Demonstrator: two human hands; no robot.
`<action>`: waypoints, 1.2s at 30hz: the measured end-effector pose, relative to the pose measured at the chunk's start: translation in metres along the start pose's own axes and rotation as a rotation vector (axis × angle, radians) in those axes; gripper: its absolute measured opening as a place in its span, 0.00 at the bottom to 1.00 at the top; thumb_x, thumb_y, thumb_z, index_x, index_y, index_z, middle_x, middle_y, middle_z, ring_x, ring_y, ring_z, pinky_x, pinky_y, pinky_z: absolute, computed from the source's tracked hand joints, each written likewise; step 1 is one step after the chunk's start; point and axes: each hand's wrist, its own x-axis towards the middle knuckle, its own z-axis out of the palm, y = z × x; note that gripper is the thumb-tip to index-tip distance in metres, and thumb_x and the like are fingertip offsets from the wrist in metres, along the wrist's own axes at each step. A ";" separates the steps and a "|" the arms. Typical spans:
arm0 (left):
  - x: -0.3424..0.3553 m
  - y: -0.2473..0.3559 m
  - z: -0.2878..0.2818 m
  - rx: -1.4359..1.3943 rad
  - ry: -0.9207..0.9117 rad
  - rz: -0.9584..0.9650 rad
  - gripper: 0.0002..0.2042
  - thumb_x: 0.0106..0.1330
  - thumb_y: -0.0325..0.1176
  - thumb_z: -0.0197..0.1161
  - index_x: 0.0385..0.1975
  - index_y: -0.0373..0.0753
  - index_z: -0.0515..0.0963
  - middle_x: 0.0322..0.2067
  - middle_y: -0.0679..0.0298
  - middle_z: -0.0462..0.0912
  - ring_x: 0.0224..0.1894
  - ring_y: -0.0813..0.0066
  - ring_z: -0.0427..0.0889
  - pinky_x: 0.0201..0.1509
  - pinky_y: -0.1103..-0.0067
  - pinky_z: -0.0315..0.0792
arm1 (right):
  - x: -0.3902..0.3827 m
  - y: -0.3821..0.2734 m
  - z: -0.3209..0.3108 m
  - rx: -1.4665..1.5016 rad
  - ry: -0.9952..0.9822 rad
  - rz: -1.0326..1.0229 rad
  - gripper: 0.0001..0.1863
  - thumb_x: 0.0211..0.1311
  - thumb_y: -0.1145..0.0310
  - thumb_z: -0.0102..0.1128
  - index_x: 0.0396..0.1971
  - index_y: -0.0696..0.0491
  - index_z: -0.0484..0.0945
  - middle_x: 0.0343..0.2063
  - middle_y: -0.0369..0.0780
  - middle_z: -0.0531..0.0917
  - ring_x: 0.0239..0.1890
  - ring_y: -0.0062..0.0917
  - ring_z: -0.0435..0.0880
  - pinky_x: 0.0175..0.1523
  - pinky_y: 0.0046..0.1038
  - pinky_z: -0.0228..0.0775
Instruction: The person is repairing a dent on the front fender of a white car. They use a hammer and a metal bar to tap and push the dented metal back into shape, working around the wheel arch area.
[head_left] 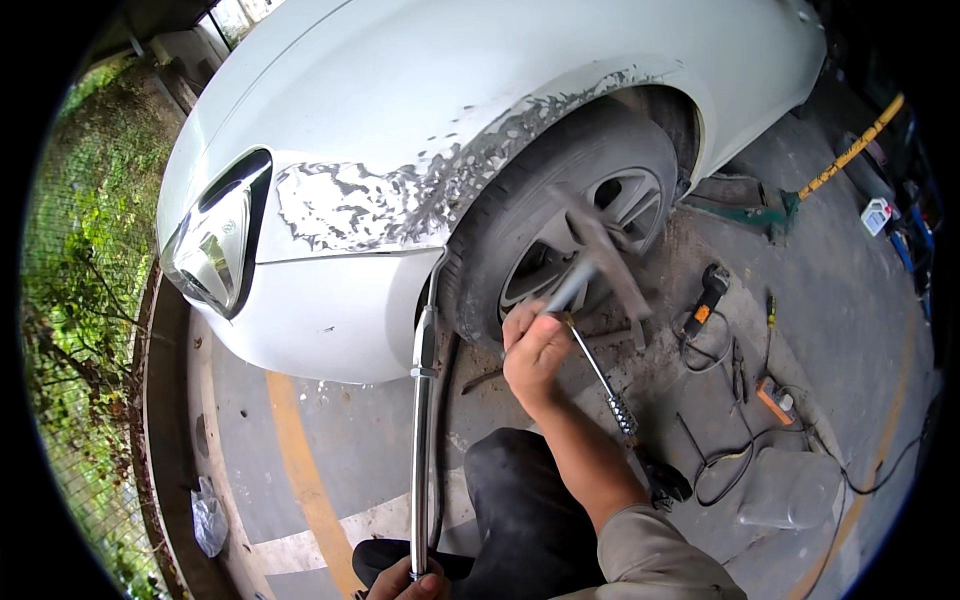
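Observation:
Beside the front wheel (490, 225) of a white car, my right hand (533, 352) is closed around the grey handle of a hammer (572, 287), its head smeared by motion in front of the rim. At the lower edge, my left hand (412, 584) grips the bottom of a long chrome bar (421, 450). That bar stands nearly upright, its thin bent tip reaching the fender's edge at the wheel arch; where the tip ends is hidden. Rough grey and white patches mark the fender (370, 200) between the headlight (222, 240) and the arch.
On the right lie an angle grinder (708, 297), a screwdriver (771, 309), an orange device (775, 400) and loose cables (725, 455). A green floor jack (745, 212) with a yellow handle (850, 155) sits behind the wheel. At left are a low kerb (172, 440) and a plastic bag (208, 517).

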 end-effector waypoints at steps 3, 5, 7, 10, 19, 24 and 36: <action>-0.002 0.000 -0.001 0.005 -0.003 -0.012 0.10 0.71 0.38 0.51 0.29 0.43 0.63 0.13 0.75 0.56 0.10 0.87 0.50 0.12 0.85 0.46 | 0.022 0.001 0.003 0.058 0.013 -0.170 0.27 0.72 0.47 0.36 0.18 0.52 0.57 0.15 0.32 0.62 0.13 0.14 0.60 0.17 0.17 0.51; -0.002 -0.001 -0.003 0.018 -0.004 -0.012 0.11 0.71 0.39 0.51 0.28 0.43 0.63 0.13 0.75 0.56 0.10 0.87 0.50 0.12 0.85 0.46 | 0.026 0.009 0.003 0.027 0.042 -0.064 0.24 0.73 0.54 0.36 0.18 0.53 0.59 0.13 0.32 0.64 0.13 0.15 0.62 0.18 0.19 0.51; 0.000 -0.004 -0.006 0.033 0.000 -0.008 0.11 0.71 0.39 0.51 0.28 0.43 0.63 0.13 0.75 0.56 0.10 0.87 0.50 0.12 0.85 0.46 | 0.030 0.020 0.008 0.017 0.065 0.107 0.23 0.74 0.58 0.37 0.18 0.54 0.61 0.12 0.31 0.65 0.13 0.16 0.64 0.18 0.20 0.52; 0.001 -0.003 -0.006 0.033 0.014 -0.007 0.11 0.71 0.40 0.52 0.28 0.43 0.63 0.13 0.75 0.56 0.10 0.87 0.50 0.12 0.85 0.46 | 0.037 0.010 0.007 -0.047 0.054 0.267 0.27 0.71 0.45 0.37 0.19 0.51 0.60 0.15 0.31 0.63 0.13 0.13 0.60 0.17 0.17 0.52; 0.000 -0.004 -0.005 0.042 0.039 -0.014 0.13 0.70 0.41 0.53 0.26 0.44 0.63 0.13 0.75 0.56 0.10 0.87 0.50 0.12 0.85 0.46 | 0.040 0.014 0.006 -0.204 0.020 0.101 0.28 0.71 0.45 0.36 0.18 0.53 0.58 0.14 0.33 0.62 0.13 0.17 0.60 0.17 0.19 0.54; -0.003 -0.002 -0.003 0.046 0.063 -0.014 0.14 0.70 0.42 0.54 0.25 0.44 0.62 0.12 0.75 0.56 0.10 0.87 0.51 0.12 0.85 0.46 | 0.042 -0.006 0.007 -0.080 0.102 -0.144 0.28 0.72 0.47 0.34 0.16 0.52 0.59 0.13 0.31 0.64 0.13 0.18 0.62 0.18 0.20 0.53; 0.008 -0.003 -0.012 0.051 0.014 -0.005 0.15 0.69 0.43 0.55 0.23 0.45 0.62 0.12 0.76 0.54 0.09 0.88 0.51 0.12 0.85 0.46 | 0.053 0.014 0.010 -0.229 0.031 0.170 0.27 0.73 0.50 0.36 0.16 0.52 0.60 0.12 0.32 0.65 0.13 0.16 0.64 0.18 0.21 0.54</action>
